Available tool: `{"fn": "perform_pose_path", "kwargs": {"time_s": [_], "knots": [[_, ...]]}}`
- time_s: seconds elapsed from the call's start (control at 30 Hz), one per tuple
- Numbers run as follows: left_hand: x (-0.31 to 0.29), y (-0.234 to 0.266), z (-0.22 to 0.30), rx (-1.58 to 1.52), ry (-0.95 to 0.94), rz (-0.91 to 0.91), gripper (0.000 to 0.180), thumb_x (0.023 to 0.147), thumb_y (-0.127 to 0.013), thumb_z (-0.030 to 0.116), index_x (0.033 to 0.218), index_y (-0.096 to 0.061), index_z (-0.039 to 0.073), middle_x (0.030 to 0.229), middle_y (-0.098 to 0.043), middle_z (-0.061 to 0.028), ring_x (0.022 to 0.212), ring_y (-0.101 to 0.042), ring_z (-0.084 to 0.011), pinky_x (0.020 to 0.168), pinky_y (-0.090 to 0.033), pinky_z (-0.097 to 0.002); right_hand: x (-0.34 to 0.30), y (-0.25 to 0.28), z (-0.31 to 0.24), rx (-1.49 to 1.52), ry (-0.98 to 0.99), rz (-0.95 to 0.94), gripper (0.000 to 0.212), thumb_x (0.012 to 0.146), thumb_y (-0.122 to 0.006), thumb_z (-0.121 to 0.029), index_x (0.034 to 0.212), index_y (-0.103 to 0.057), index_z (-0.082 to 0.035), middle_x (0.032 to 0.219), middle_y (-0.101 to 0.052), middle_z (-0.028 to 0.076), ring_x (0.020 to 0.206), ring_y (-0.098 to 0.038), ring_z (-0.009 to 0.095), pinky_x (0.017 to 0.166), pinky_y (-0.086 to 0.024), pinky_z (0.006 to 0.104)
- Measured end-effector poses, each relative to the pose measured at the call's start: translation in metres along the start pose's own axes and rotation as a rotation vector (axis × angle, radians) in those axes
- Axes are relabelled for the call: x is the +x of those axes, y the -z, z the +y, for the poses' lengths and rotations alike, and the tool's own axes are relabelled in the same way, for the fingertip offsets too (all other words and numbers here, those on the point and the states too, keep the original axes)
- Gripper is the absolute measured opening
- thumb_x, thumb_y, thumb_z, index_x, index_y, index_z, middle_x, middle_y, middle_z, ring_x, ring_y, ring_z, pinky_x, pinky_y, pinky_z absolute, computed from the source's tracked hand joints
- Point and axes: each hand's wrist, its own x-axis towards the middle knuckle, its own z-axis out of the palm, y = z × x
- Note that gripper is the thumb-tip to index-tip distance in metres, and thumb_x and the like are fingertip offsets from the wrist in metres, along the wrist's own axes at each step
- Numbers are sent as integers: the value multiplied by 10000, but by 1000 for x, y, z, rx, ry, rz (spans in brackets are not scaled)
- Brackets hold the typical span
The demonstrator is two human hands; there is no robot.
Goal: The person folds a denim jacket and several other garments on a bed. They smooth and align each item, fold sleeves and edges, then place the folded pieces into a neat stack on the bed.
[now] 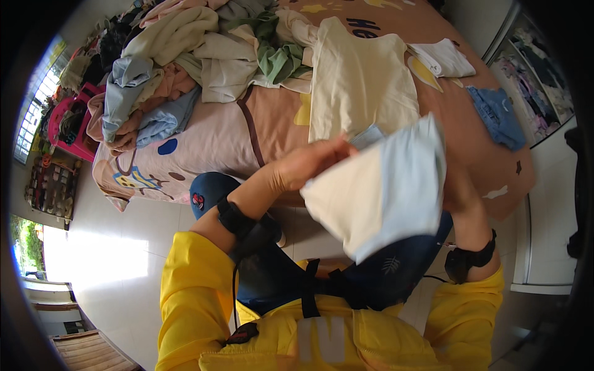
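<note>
My left hand (pixel 309 164) grips the upper left corner of a folded cream and pale blue garment (pixel 377 191), holding it up in front of my lap. My right hand (pixel 461 195) is behind the garment's right side, mostly hidden, and holds that side. Just beyond the garment, a cream shirt (pixel 359 80) lies spread flat on the bed (pixel 272 130), which has a peach cartoon-print cover.
A big heap of mixed clothes (pixel 185 62) covers the bed's far left. A folded white item (pixel 442 59) and folded blue jeans (pixel 498 114) lie on the bed's right. A pink rack (pixel 68 123) stands at the left, a cabinet (pixel 544 74) at the right.
</note>
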Motion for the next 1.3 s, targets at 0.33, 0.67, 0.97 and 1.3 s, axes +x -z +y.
{"fn": "perform_pose_path", "kwargs": {"time_s": [0.33,0.67,0.97,1.3], "knots": [[-18,35,-3,402,-267,341,670,893,-707,346,1381,-436,-23,1147,-639,-107,976,-641,-174,858,-512,-314,49,53,22,6,-100,481,487,965,-628,-271,1326,-514,35,1267,-619,138,1122,-616,231,955,-499,381],[-44,-16,-14,821,-572,730,238,840,-767,122,980,-633,-16,911,-621,-79,791,-575,-164,751,-469,-290,0,24,52,-258,158,495,388,954,-672,-253,1179,-616,57,1093,-657,51,988,-597,107,862,-468,263],[-107,-55,-10,586,-615,640,92,948,-659,85,955,-595,18,793,-535,43,690,-458,-19,607,-376,-185,-37,13,33,-296,283,396,396,995,-607,-313,1160,-631,47,1081,-669,52,971,-596,87,875,-465,257],[-80,-7,-39,411,58,440,514,919,-711,208,1332,-484,5,1134,-609,-31,994,-570,-101,849,-469,-261,-42,19,67,-535,-42,299,349,984,-627,-265,1121,-647,56,984,-680,37,867,-603,87,791,-481,244]]}}
